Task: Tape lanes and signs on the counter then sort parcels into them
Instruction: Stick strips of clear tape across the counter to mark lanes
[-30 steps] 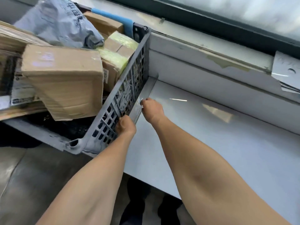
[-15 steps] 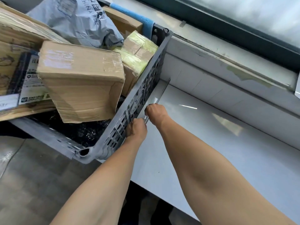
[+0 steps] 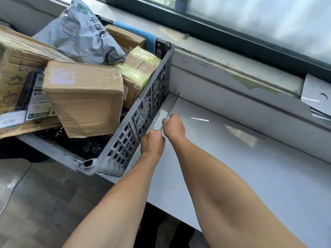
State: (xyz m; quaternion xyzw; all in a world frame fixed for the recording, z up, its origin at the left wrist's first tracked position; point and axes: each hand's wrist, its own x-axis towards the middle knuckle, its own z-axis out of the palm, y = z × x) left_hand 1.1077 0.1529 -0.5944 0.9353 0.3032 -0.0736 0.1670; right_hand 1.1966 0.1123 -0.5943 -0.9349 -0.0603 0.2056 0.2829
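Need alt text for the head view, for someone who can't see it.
The left hand and right hand hold a clear tape strip stretched over the white counter toward the back wall, beside a grey crate piled with parcels.

We reach both bare forearms forward, almost side by side, backs of the hands toward us. Our left hand (image 3: 153, 142) sits just below the right hand (image 3: 174, 126). Both curl their fingers away from us, pinching a thin clear strip of tape (image 3: 172, 104) at the fingertips.
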